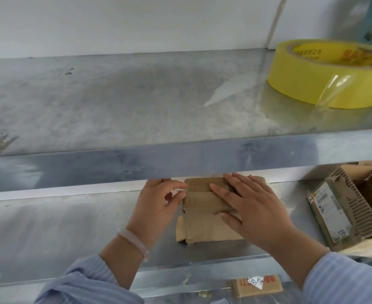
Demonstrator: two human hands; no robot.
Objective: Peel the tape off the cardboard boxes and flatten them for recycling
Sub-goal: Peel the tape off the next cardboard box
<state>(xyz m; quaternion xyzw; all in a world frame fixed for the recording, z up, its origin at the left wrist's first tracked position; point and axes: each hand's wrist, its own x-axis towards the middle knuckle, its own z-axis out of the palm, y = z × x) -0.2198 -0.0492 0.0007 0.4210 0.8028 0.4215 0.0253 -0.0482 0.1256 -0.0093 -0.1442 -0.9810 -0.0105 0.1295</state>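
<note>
Looks like the tape-peeling step to me. The small box point(202, 222) sits on the lower shelf point(71, 227). The right hand point(253, 207) lies flat on top, fingers straight, pinning it down. The left hand point(158, 200) seems to pinch a bit of clear tape point(177, 191) at the box's left edge. Next, I'd guess: pull that strip away slowly, with the box held firm.

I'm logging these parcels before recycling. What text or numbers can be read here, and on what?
"539" and "839", handwritten, uncertain: white slip on the cardboard strip at the bottom edge.
Red print on that strip: upside down, unreadable.
Yellow tape roll: red characters in the core, blurred.
Shipping label on the torn box: too small.
Small box, its tape pinched by the left hand: no print seen.
</note>
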